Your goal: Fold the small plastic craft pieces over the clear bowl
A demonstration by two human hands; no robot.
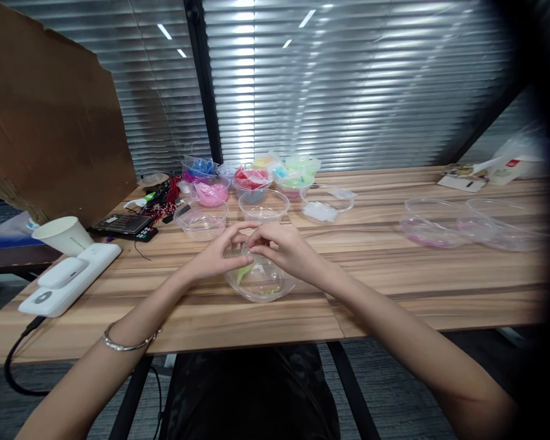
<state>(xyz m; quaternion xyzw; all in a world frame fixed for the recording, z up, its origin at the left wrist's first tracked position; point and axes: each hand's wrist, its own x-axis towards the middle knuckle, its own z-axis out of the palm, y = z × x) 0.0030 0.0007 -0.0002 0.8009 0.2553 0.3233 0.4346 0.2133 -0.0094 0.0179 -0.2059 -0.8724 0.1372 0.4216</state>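
In the head view, my left hand [217, 255] and my right hand [283, 249] meet above a clear plastic bowl [259, 296]. The fingers of both are bent and drawn together around something small and pale that I cannot make out. A light-green soft piece [242, 274] shows just below my left thumb; whether it hangs from the fingers or rests against the bowl wall, I cannot tell. Small greenish bits [271, 292] lie at the bottom of the bowl. My fingers hide part of the bowl's far side.
Beyond my hands stand clear bowls, one with white material [319, 212], others with pink [211, 194] and red [252, 178] contents. Two clear containers [433, 235] are at right. A power strip [76, 278], paper cup [64, 237] and cardboard sheet [50, 104] are at left.
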